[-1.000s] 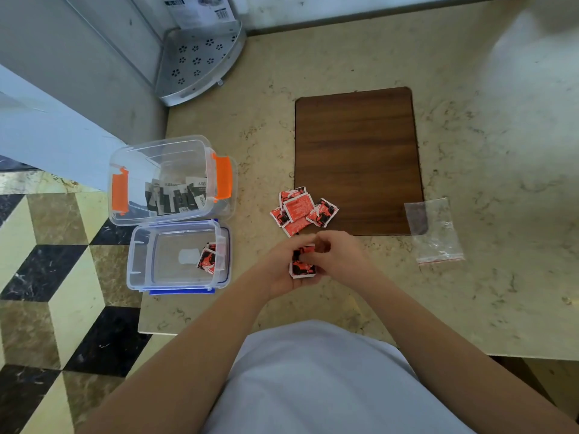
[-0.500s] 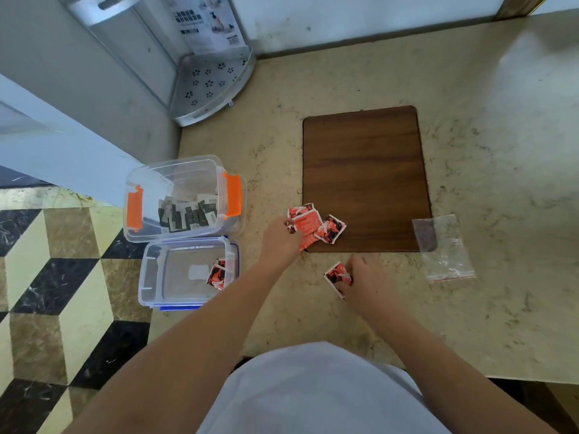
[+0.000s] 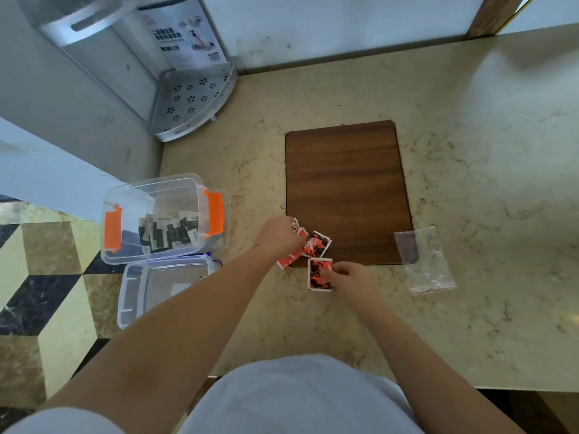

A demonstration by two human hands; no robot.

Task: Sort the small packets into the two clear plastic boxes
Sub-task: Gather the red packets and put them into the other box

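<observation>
A small pile of red packets [image 3: 315, 244] lies at the near left corner of the wooden board [image 3: 344, 189]. My left hand [image 3: 277, 235] rests on the pile's left side, fingers curled over a packet there. My right hand [image 3: 344, 277] pinches a separate red packet [image 3: 318, 274] against the counter just below the pile. At the counter's left edge stands the clear box with orange clips [image 3: 163, 219], holding several black-and-white packets. In front of it sits the blue-clipped clear box [image 3: 150, 289]; my left forearm hides its right part.
An empty clear zip bag [image 3: 427, 261] lies right of the board. A metal corner rack [image 3: 191, 104] stands at the back left against the wall. The counter's left edge drops to a tiled floor beside the boxes.
My hands came apart: the left went up to the pile, the right kept one red packet and set it flat on the counter. The camera tilted up.
</observation>
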